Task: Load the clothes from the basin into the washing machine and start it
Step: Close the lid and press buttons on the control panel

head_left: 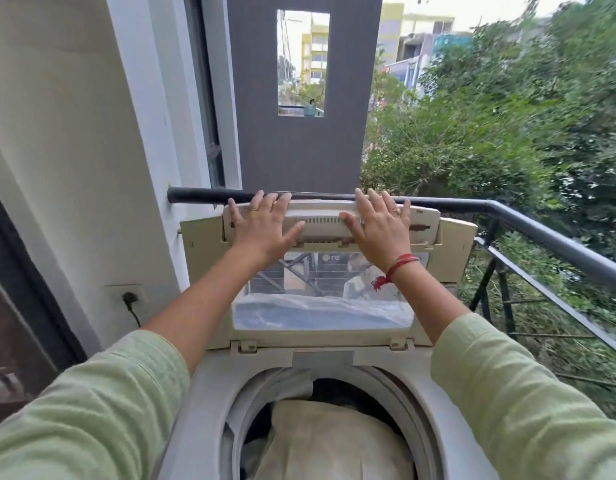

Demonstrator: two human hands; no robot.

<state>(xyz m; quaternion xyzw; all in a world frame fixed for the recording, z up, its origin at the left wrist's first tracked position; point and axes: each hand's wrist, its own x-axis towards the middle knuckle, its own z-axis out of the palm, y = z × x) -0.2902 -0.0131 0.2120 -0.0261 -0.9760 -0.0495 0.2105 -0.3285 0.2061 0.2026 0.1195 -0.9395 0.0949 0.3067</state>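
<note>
Here, two hands lie flat, fingers spread, on the top edge of the raised lid [329, 221]: the left hand [261, 225] near its left end, the right hand [379, 230] right of centre. Each wears one ring [253, 209]; one red thread [400, 263] circles the right wrist. The lid stands upright behind the open washer [209, 386]. Its drum [405, 405] holds clothes: one cream cloth [327, 441] on top, dark cloth [337, 388] behind. One black railing [542, 233] runs behind the washer; one plug [129, 298] sits in a wall socket.
</note>
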